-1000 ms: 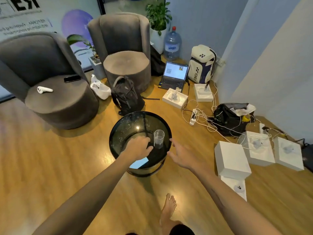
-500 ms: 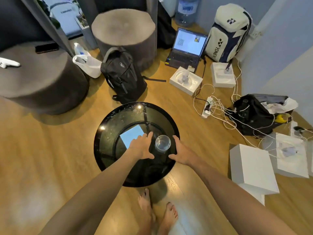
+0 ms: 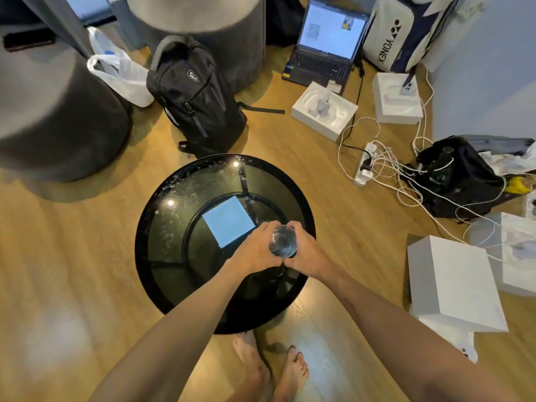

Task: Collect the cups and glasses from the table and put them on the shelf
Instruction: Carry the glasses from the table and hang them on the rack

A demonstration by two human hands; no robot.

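A clear drinking glass [image 3: 282, 241] stands upright over the right part of the round black glass table [image 3: 162, 227], seen from straight above. My left hand [image 3: 256, 249] wraps its left side and my right hand [image 3: 307, 252] wraps its right side, fingers curled around it. Whether its base still touches the tabletop I cannot tell. A pale blue square reflection lies on the tabletop just left of my hands. No shelf is in view.
A black backpack [image 3: 197, 97] leans behind the table, between two grey round seats [image 3: 52, 111]. A laptop [image 3: 324, 50], white boxes [image 3: 452, 282], a power strip with tangled cables [image 3: 368, 163] and a black bag [image 3: 458, 175] crowd the floor to the right. My bare feet [image 3: 269, 369] stand at the table's near edge.
Both hands have closed in on the glass from either side and now grip it. The camera has tilted down and come closer over the table.
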